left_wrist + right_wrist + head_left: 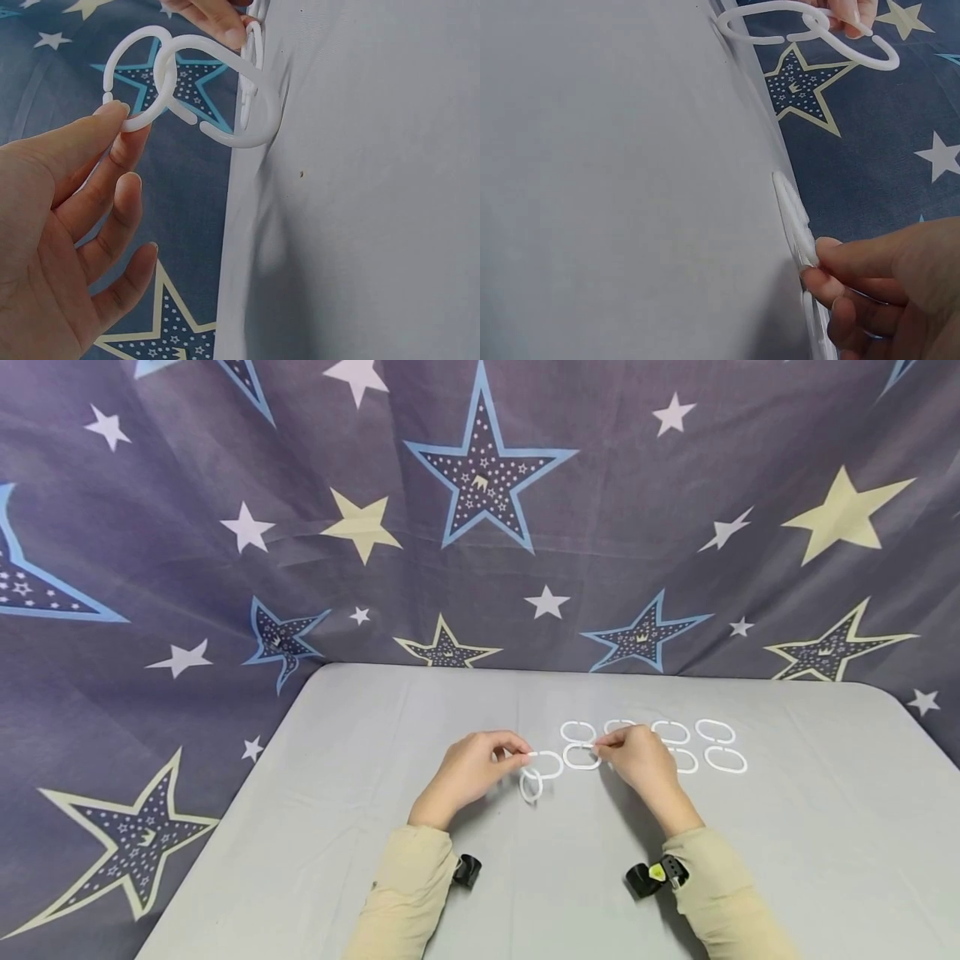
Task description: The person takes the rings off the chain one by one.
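My left hand (474, 770) pinches a white plastic C-shaped link (111, 58) between thumb and forefinger, above the table. A second white link (276, 112) is looped through it and hangs from it. Each has a small gap in its oval. To the right, my right hand (641, 762) pinches the edge of another white link (786, 199) low at the tabletop, thumb on one side and forefinger on the other. That link lies at the left end of the front row in the head view. The right hand partly covers the links behind it.
Several more white links lie in two rows, among them a back-row link (715, 721) and a front-row link (725, 772) at the right end. A grey cloth covers the table (337, 860). Behind it hangs a star-patterned curtain (585, 527).
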